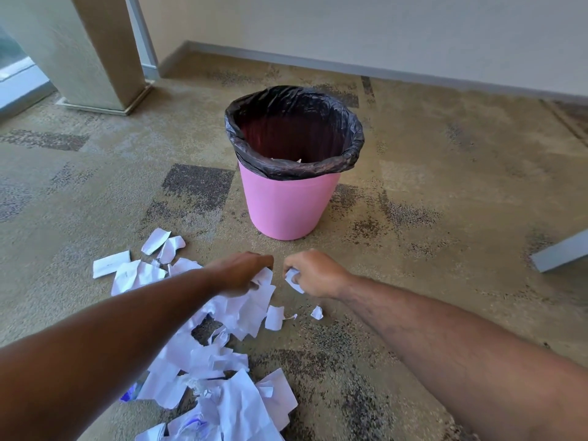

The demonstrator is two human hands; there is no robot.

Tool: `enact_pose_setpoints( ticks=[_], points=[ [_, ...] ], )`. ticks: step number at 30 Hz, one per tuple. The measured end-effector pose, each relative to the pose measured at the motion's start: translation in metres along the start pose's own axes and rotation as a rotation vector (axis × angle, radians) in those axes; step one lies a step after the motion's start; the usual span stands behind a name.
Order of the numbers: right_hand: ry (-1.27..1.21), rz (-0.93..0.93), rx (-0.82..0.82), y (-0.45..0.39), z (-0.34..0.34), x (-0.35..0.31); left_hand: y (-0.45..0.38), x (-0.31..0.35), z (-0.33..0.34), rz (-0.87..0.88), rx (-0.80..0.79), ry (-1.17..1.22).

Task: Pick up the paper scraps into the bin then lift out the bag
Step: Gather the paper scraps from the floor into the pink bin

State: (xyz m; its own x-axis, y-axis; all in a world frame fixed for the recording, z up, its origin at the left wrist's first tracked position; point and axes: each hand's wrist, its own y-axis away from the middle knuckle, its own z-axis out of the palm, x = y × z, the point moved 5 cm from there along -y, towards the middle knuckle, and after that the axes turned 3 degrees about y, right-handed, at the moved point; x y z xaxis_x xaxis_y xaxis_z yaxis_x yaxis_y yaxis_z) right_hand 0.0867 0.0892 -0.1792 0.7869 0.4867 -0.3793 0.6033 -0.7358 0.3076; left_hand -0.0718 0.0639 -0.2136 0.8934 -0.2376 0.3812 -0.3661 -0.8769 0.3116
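A pink bin (288,205) stands upright on the carpet, lined with a black bag (294,168) folded over its rim; a few white scraps show at its bottom. Several white paper scraps (222,370) lie spread on the floor in front of it, towards the lower left. My left hand (241,272) rests on the top edge of the pile, its fingers pinching a scrap. My right hand (313,273) is closed around a crumpled scrap (294,280), just right of the left hand and short of the bin.
A square pillar (95,52) rises at the back left beside a glass panel. A white wall with a grey skirting board (381,70) runs along the back. A grey bar (560,253) lies on the carpet at the right edge.
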Motion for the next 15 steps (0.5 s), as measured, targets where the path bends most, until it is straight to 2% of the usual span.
enact_pose_setpoints(
  ticks=[8, 15],
  points=[
    [0.005, -0.071, 0.200, 0.010, -0.056, -0.026, 0.008, 0.028, -0.068, 0.075, 0.292, 0.017],
    [0.013, -0.149, 0.475, 0.016, -0.131, -0.043, 0.025, 0.048, -0.142, 0.150, 0.677, 0.155]
  ],
)
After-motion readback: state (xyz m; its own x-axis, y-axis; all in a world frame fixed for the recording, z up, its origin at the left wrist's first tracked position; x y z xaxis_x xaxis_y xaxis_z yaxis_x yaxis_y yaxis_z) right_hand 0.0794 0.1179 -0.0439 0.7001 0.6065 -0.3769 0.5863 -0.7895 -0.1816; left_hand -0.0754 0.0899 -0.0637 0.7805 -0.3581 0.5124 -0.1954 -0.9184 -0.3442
